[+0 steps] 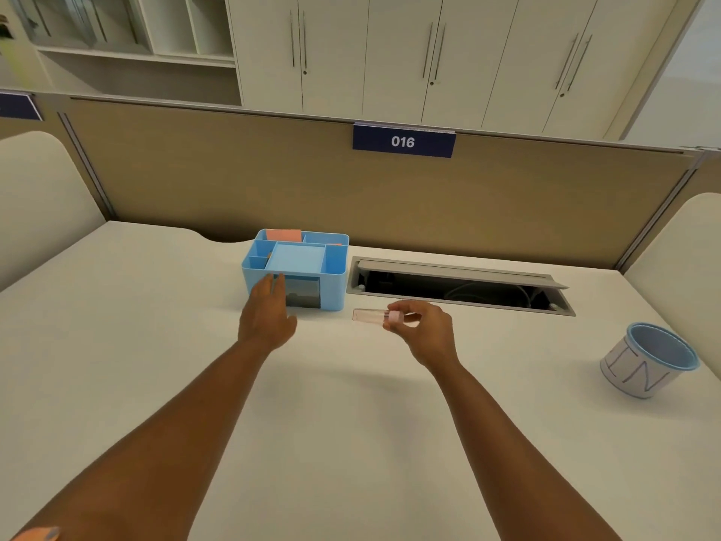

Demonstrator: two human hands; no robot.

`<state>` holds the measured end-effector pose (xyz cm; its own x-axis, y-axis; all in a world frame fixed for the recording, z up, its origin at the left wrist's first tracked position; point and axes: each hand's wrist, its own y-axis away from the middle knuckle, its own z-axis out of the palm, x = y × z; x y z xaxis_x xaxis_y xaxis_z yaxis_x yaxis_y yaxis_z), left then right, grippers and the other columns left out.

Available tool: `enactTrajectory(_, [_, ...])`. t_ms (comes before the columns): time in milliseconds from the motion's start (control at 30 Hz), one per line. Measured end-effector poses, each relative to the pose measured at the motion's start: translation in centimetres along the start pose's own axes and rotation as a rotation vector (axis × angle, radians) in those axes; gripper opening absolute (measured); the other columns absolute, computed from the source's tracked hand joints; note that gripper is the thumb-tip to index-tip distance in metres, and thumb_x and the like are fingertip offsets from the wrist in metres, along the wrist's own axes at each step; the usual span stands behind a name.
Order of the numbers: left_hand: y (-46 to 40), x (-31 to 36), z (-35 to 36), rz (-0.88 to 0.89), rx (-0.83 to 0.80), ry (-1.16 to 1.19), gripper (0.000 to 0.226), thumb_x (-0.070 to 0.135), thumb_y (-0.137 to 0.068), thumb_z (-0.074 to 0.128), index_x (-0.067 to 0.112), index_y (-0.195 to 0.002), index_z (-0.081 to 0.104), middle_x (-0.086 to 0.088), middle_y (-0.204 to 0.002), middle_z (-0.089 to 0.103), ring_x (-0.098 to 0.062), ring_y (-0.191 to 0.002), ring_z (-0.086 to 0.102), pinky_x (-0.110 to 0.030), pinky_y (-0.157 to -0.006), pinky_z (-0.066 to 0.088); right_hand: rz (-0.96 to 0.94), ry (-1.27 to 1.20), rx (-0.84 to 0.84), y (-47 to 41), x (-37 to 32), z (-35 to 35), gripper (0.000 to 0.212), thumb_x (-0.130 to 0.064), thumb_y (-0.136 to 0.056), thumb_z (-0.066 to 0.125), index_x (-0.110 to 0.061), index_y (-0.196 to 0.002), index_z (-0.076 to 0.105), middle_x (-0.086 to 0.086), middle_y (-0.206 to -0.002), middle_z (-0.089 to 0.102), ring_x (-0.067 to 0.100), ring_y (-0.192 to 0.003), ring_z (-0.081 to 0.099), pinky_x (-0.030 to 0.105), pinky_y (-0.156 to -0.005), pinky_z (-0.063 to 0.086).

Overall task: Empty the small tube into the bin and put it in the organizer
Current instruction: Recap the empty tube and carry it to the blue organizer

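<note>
A small clear tube (368, 316) with a pink cap lies sideways just above the white desk, right of the organizer. My right hand (423, 329) pinches it at the capped end. The light blue organizer (335, 263) stands at the back middle of the desk, with several compartments and a small drawer front. My left hand (269, 314) rests with fingers apart against the organizer's front left side, holding nothing. The bin (649, 361), a small white cup with a blue rim and handwritten letters, sits at the far right of the desk.
An open cable hatch (460, 287) with a raised grey lid lies in the desk right behind my right hand. A brown partition (273, 181) with a "016" label closes the back. Pink notes sit in the organizer's rear compartment.
</note>
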<state>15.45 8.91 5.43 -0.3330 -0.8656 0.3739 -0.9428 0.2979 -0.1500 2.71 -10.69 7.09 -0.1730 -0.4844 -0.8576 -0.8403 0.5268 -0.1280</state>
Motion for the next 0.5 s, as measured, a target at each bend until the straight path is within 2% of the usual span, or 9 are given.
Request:
enactTrajectory(100, [-2.1, -1.7, -0.3, 0.0, -0.018, -0.014, 0.078, 0.013, -0.084, 0.061, 0.01, -0.143, 0.011, -0.013, -0.154, 0.016, -0.028, -0.141, 0.018, -0.041, -0.111, 0.032, -0.003, -0.03, 0.072, -1.8, -1.2, 2.1, 0.026, -0.019, -0.075, 0.073, -0.014, -0.1, 0.068, 0.008, -0.105, 0.068, 0.013, -0.087, 0.056, 0.024, -0.073, 0.042])
enactTrajectory(200, [-3.6, -3.1, 0.1, 0.01, -0.055, -0.044, 0.081, 0.01, -0.084, 0.059, 0.01, -0.144, 0.005, -0.011, -0.157, 0.005, -0.027, -0.144, 0.009, -0.042, -0.114, 0.027, -0.012, -0.051, 0.102, -3.5, -2.2, 3.8, 0.028, -0.018, -0.075, 0.073, -0.013, -0.102, 0.068, 0.01, -0.105, 0.069, 0.016, -0.09, 0.059, 0.023, -0.076, 0.045])
enactTrajectory(367, [-5.5, -4.9, 1.6, 0.05, -0.07, -0.07, 0.081, 0.005, -0.086, 0.054, 0.009, -0.144, -0.001, -0.008, -0.157, -0.004, -0.025, -0.145, -0.001, -0.041, -0.118, 0.021, -0.048, -0.065, 0.153, -6.2, -3.4, 6.8, 0.026, -0.014, -0.075, 0.072, -0.011, -0.1, 0.068, 0.01, -0.103, 0.07, 0.013, -0.083, 0.058, 0.009, -0.065, 0.041])
enactTrajectory(500, [-5.7, -5.4, 3.1, 0.04, -0.05, 0.0, 0.084, 0.001, -0.084, 0.054, 0.011, -0.144, -0.004, -0.005, -0.158, -0.005, -0.022, -0.145, -0.005, -0.041, -0.118, 0.02, -0.042, -0.117, 0.148, -8.1, -4.1, 9.4, 0.024, -0.017, -0.077, 0.071, -0.01, -0.1, 0.068, 0.012, -0.106, 0.069, 0.014, -0.086, 0.059, 0.013, -0.066, 0.044])
